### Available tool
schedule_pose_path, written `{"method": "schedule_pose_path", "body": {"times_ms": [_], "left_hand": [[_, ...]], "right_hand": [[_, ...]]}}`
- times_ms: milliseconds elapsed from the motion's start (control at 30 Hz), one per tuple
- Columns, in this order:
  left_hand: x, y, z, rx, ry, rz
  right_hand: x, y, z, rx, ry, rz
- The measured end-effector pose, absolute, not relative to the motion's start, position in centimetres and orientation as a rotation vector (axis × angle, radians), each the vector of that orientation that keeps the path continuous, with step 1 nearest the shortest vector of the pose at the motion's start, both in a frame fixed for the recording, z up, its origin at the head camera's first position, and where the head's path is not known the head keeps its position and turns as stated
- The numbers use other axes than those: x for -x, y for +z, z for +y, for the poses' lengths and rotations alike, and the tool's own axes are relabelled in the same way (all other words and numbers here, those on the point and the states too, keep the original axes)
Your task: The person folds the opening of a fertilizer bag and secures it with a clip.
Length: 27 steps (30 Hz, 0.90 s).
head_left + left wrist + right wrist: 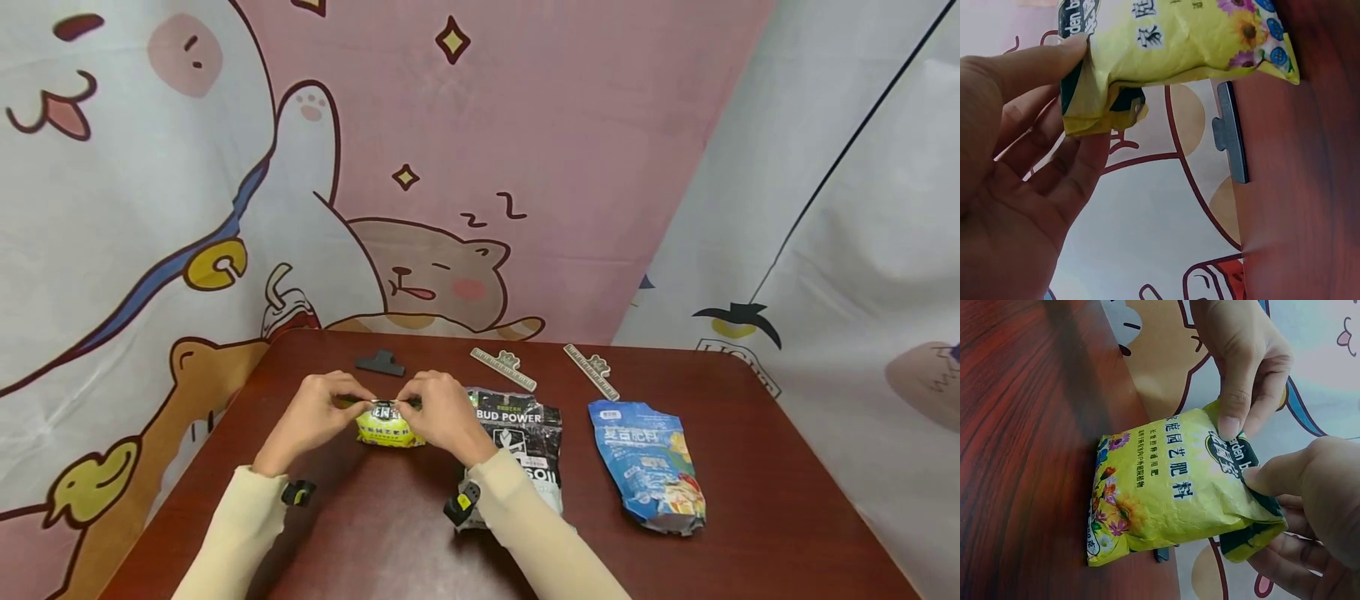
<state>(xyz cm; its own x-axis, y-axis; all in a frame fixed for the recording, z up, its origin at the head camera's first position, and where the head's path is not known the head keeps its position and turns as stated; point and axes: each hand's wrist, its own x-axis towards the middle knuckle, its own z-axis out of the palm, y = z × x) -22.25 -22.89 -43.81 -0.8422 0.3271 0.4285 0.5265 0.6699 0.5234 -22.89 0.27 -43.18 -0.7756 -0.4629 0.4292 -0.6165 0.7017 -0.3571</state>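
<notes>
Both hands pinch the top edge of a yellow-green fertilizer bag [390,432], one at each corner. In the head view the left hand [321,414] is at its left end and the right hand [447,410] at its right end. The bag's dark green top is folded over, and flowers are printed near its bottom, as the right wrist view shows of the bag [1166,487]. The left thumb lies on the front in the left wrist view, with fingers of the left hand [1029,169] behind the fold. The right hand [1316,512] grips likewise.
A black soil bag [525,450] lies partly under the right forearm. Farther right is a blue fertilizer bag [648,467]. Toward the table's back edge lie a black clip [381,362] and two pale clips, one left [504,369] and one right [592,372]. A cartoon-printed cloth hangs behind.
</notes>
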Motion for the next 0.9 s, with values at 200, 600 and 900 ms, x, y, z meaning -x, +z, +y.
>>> {"method": "schedule_pose_path", "body": {"times_ms": [200,600,900], "left_hand": [[22.2,-43.8,-23.1,0.682,-0.951,-2.574],[22.5,-44.1,-23.6,0.696,-1.020,-2.590],[22.5,-44.0,-24.0,0.707,-1.085,-2.570]], "right_hand": [[22.9,-43.4,0.4,-0.894,0.700,-2.574],[22.9,-43.6,0.9,-0.887,0.760,-2.573],[22.8,-43.8,1.1,-0.909,0.757,-2.533]]}}
